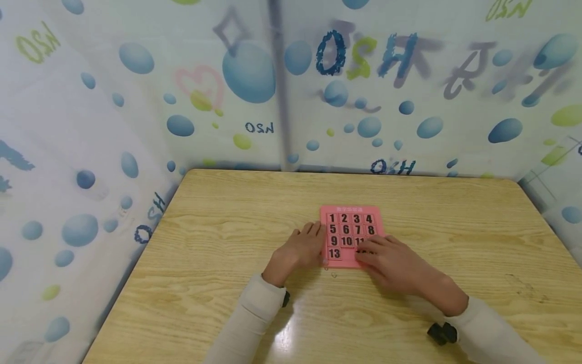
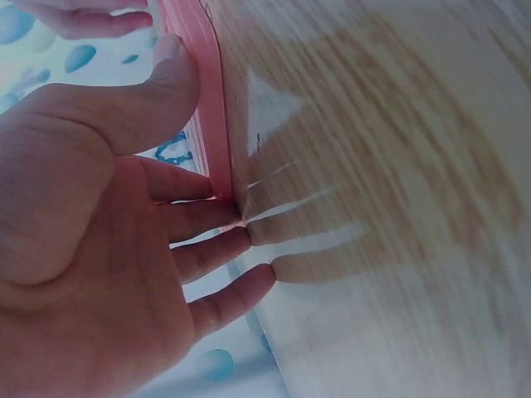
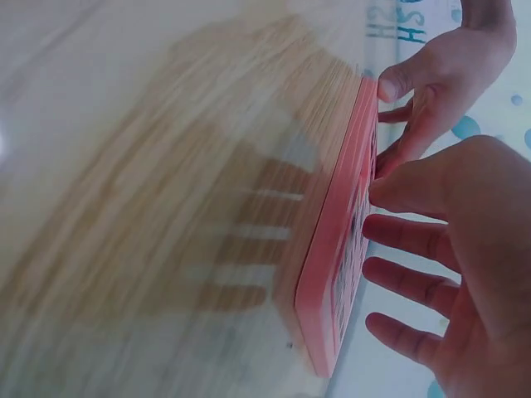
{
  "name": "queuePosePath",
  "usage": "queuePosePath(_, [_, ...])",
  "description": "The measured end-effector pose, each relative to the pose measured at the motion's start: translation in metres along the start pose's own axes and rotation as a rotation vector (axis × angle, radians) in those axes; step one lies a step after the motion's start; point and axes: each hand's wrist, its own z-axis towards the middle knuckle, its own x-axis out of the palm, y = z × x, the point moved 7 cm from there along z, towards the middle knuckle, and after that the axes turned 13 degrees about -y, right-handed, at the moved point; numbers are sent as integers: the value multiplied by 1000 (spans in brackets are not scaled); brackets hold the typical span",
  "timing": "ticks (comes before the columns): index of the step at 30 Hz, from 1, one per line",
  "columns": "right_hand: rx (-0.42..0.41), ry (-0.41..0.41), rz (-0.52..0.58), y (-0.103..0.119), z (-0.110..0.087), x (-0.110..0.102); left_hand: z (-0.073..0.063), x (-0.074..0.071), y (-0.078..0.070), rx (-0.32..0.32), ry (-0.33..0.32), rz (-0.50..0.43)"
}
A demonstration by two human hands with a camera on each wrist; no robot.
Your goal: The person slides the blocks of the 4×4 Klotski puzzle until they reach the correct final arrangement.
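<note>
A pink number sliding puzzle (image 1: 346, 230) lies flat on the table, its black-numbered tiles facing up. Right of tile 13 (image 1: 334, 253) in the bottom row is a gap. My left hand (image 1: 304, 245) rests along the puzzle's left side, fingers straight; in the left wrist view its thumb (image 2: 176, 75) touches the pink frame (image 2: 214, 91). Over the lower right part lies my right hand (image 1: 395, 263), hiding several tiles there. The right wrist view shows its thumb (image 3: 406, 186) on the puzzle's face and the other fingers extended, spread just above it.
The puzzle sits on a wood-grain table (image 1: 227, 217), whose far edge meets a pale curtain (image 1: 309, 146) printed with blue and green bubbles. A dark device (image 1: 442, 333) is at the right wrist. Both forearms in light sleeves (image 1: 259, 306) reach in from the near side.
</note>
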Motion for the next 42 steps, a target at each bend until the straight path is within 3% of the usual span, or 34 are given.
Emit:
queuePosePath(20, [-6,5,-8,-1,-4,1,-1,-4,-2,2,-4,4])
queuePosePath(30, [-30,-41,1,5,0,2,1,-1,-1,-9,1,13])
queuePosePath(42, [13,-21,34,11,5,6,1,1,-1,-13,4,16])
